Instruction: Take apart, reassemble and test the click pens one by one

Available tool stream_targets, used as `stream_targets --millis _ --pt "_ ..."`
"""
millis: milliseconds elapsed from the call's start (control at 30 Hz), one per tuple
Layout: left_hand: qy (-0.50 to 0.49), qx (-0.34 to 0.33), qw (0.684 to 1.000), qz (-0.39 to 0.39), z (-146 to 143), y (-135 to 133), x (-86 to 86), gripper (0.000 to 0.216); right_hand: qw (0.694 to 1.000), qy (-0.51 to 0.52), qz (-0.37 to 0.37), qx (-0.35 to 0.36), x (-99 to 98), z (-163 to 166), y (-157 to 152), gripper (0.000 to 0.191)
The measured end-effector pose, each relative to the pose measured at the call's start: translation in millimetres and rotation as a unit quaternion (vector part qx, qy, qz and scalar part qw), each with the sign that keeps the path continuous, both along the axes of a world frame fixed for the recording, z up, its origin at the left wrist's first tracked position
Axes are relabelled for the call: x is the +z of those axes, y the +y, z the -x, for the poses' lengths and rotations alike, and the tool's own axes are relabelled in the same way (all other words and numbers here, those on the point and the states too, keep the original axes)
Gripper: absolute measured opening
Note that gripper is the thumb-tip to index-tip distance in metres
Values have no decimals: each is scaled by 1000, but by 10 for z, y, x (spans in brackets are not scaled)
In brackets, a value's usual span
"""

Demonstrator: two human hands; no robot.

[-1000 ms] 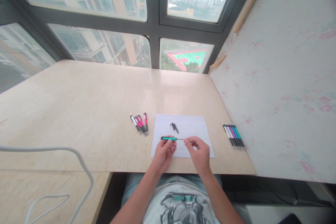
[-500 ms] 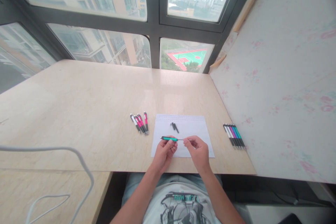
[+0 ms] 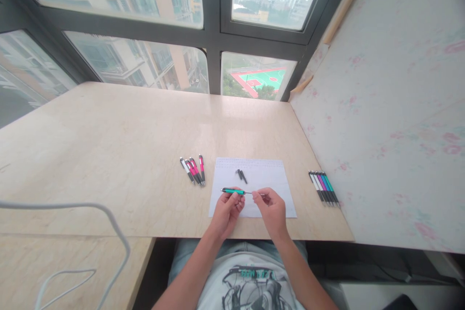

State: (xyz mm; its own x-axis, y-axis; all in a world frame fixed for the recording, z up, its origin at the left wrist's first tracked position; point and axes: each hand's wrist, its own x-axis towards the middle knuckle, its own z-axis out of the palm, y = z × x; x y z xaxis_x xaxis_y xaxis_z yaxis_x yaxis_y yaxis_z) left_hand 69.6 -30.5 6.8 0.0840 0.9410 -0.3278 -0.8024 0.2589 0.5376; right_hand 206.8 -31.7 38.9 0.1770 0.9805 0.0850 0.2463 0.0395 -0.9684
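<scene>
My left hand [image 3: 227,209] is closed round a teal pen barrel [image 3: 232,191], held level over a white sheet of paper [image 3: 271,174]. A thin refill [image 3: 249,193] sticks out of the barrel's right end. My right hand [image 3: 271,208] pinches that refill between thumb and fingers, close to the barrel. Two small black pen parts [image 3: 240,175] lie on the paper just beyond the hands.
Several pink, white and black pens [image 3: 193,170] lie left of the paper. Another row of several pens [image 3: 324,187] lies near the right wall panel [image 3: 381,106]. The light wooden desk [image 3: 119,145] runs to the window. A white cable [image 3: 109,218] loops at the lower left.
My right hand has moved left along the refill toward the teal barrel, so less refill shows between the hands. The left hand has held still.
</scene>
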Motion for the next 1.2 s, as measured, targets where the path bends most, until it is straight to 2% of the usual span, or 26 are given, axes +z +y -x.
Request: stream_targets --millis 133,267,333,500,633,733,1033,1200 --pt "3 -2 1000 4 -6 4 -1 25 1000 18 6 19 -22 -16 28 25" --pt "-7 4 1000 5 1 14 -18 26 991 -24 5 132 -74 -83 99 24" --pt "-18 9 1000 9 10 21 -34 25 984 -82 3 156 -143 -126 173 26" --pt "-42 14 999 19 22 34 -65 23 962 -249 -15 111 -326 -146 416 31" --pt "-45 14 999 17 20 35 -65 22 934 -335 -7 127 -348 -56 553 38" --pt "-48 12 999 17 19 35 -63 21 922 -363 7 134 -341 0 605 39" --pt "-48 8 999 14 12 27 -60 23 904 -408 27 124 -306 -17 612 18" --pt "-45 8 999 13 9 30 -41 24 876 -464 48 123 -253 -51 563 20"
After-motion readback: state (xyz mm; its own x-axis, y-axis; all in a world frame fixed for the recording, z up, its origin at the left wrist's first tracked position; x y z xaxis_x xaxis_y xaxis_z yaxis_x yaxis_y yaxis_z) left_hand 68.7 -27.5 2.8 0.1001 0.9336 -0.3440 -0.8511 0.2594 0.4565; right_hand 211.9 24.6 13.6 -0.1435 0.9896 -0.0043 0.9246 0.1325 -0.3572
